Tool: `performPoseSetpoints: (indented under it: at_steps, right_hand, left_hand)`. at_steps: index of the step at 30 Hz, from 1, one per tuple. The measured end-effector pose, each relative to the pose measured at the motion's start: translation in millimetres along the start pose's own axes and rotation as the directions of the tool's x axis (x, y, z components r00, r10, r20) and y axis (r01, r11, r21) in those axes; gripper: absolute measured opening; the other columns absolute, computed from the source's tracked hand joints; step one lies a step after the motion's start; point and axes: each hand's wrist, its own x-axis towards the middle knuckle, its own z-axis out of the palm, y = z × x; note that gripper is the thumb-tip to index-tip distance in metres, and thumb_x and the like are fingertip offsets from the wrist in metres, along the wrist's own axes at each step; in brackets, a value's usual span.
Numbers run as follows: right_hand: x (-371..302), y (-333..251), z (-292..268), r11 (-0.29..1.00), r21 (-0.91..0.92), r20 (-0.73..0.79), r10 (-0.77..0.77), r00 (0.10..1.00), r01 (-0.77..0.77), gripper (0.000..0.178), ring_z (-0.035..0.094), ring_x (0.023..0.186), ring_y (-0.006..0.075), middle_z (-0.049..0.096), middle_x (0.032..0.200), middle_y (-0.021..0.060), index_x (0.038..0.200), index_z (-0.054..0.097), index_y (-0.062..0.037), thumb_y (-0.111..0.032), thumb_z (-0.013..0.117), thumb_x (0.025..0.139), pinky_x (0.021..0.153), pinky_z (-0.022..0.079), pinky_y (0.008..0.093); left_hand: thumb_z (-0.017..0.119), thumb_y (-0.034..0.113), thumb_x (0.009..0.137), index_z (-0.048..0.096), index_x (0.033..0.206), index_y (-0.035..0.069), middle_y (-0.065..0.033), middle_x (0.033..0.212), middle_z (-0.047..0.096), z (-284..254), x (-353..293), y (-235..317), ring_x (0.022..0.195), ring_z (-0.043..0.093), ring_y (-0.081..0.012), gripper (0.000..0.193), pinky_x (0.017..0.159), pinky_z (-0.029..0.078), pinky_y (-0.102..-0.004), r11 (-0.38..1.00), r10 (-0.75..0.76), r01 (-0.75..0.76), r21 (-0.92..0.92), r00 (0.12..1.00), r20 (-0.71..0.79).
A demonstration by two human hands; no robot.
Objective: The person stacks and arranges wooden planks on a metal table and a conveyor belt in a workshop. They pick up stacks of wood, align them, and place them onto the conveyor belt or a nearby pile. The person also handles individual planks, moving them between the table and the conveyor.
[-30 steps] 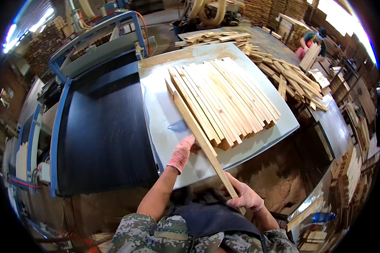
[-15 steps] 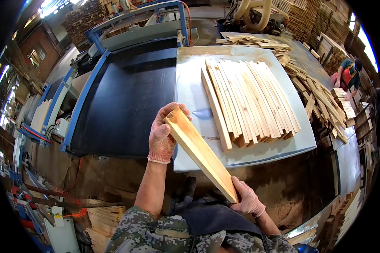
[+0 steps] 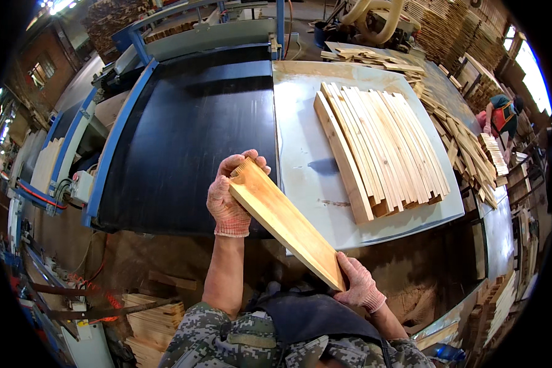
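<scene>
Left hand [image 3: 227,207], gloved, is closed around the far-left end of one wooden board [image 3: 285,224]; right hand [image 3: 358,286] pinches its near-right end. Beyond, wooden strips [image 3: 386,150] lie on the pale worktop [image 3: 313,205], right of the black belt [image 3: 184,153].

Left hand [image 3: 227,199] plus right hand [image 3: 359,286]: two
Held board [image 3: 288,227]: one
Strips in the row [image 3: 391,147]: roughly a dozen, packed too tightly for an exact count
Pale table [image 3: 303,132]: one
Black belt [image 3: 196,147]: one
Heap of loose strips [image 3: 463,144]: one, its pieces too jumbled to count
Co-worker [image 3: 502,118]: one
</scene>
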Motion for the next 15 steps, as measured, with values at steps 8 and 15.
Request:
performPoseSetpoints:
  at_steps: [8,15]
  right_hand:
    - [5,-32,38,0.971,-0.238,-0.275,-0.055,0.96,-0.013,0.098,0.061,0.112,0.0425,0.062,0.124,0.0209,0.143,0.049,-0.0013,-0.03,0.091,0.059,0.097,0.052,0.0483]
    - [-2,-54,46,0.979,-0.204,-0.308,-0.05,0.95,-0.015,0.082,0.062,0.102,0.0419,0.062,0.106,0.0178,0.122,0.054,-0.0028,-0.035,0.093,0.058,0.086,0.052,0.0492]
  left_hand:
    - [0.083,0.029,0.086,0.061,0.145,0.015,-0.0148,0.146,0.061,-23,15,8,0.131,0.058,-0.0332,0.064,0.117,0.043,-0.0495,0.922,-0.072,0.163,-0.351,0.964,0.257]
    - [0.087,0.021,0.078,0.053,0.153,0.019,-0.0116,0.148,0.056,-24,13,9,0.135,0.056,-0.032,0.082,0.121,0.041,-0.048,0.842,-0.047,0.239,-0.483,0.925,0.377]
